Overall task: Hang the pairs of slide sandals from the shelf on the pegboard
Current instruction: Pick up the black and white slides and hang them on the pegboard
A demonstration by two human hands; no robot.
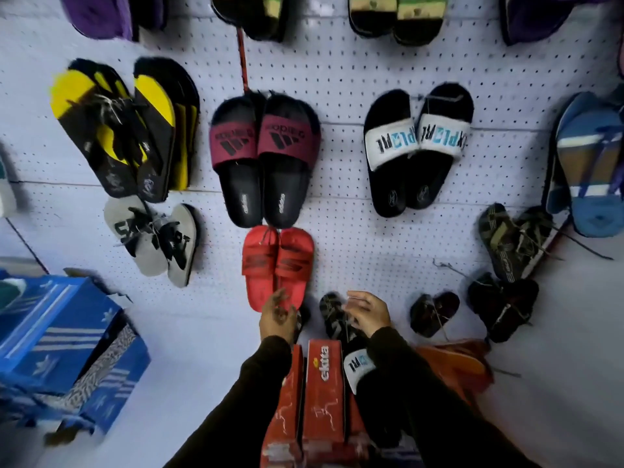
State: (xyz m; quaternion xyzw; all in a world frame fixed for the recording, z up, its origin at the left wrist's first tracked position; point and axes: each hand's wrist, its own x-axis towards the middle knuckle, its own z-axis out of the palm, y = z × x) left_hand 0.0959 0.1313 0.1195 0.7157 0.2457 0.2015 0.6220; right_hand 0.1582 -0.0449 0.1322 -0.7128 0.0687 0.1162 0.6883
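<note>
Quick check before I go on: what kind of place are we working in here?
Most likely a footwear shop or its stockroom. A white pegboard wall carries many tied pairs of sandals, such as the maroon Adidas slides, and shoe boxes sit below: blue Adidas boxes and red boxes.

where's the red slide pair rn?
Head view, centre: the red slide pair hangs on the pegboard directly below the maroon-strap pair, with the left hand at its lower end.

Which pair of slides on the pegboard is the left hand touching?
The all-red pair, hung lowest in the middle column below the maroon-strapped pair. The left hand rests on its bottom end; no other hung pair is solid red.
</note>
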